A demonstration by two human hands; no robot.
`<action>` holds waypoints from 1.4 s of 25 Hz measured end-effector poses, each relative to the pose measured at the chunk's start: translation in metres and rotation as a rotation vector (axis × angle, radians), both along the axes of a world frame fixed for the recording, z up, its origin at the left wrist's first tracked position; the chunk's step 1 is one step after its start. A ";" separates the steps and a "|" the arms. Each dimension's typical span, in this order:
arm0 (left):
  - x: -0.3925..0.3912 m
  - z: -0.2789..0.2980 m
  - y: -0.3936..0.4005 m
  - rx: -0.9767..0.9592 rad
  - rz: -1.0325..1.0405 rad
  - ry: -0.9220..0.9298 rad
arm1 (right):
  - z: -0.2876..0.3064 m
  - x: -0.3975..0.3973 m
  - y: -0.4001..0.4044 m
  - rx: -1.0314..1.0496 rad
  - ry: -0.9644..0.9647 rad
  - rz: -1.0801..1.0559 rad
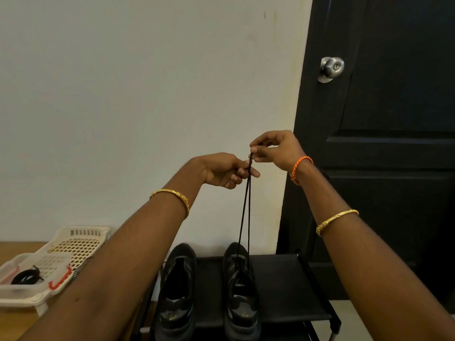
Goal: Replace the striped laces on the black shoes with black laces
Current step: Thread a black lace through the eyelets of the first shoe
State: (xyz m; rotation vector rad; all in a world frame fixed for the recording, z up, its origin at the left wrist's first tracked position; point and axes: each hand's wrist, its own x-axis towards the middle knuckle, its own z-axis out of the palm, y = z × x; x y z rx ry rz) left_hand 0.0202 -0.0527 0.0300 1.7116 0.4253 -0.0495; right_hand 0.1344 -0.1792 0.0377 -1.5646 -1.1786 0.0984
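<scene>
Two black shoes stand side by side on a black rack, toes toward me. The left shoe shows no lace. From the right shoe two strands of a black lace rise straight up, pulled taut. My left hand and my right hand meet high above the shoe, both pinching the lace's upper ends. A coiled black lace lies in a clear box at the far left. A striped lace peeks out beside my left forearm.
A white perforated plastic tray holds the clear box on a wooden surface at the left. A pale wall fills the background. A black door with a metal knob stands to the right of the rack.
</scene>
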 end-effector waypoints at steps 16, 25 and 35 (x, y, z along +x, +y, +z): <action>0.003 0.009 0.003 1.233 0.075 -0.185 | -0.048 0.005 0.032 -0.162 0.470 0.025; 0.000 0.002 -0.009 0.427 0.345 -0.077 | -0.037 -0.007 0.016 -0.167 0.429 -0.092; -0.007 -0.005 -0.010 -0.066 0.445 -0.009 | -0.027 -0.027 0.002 -0.304 0.131 -0.164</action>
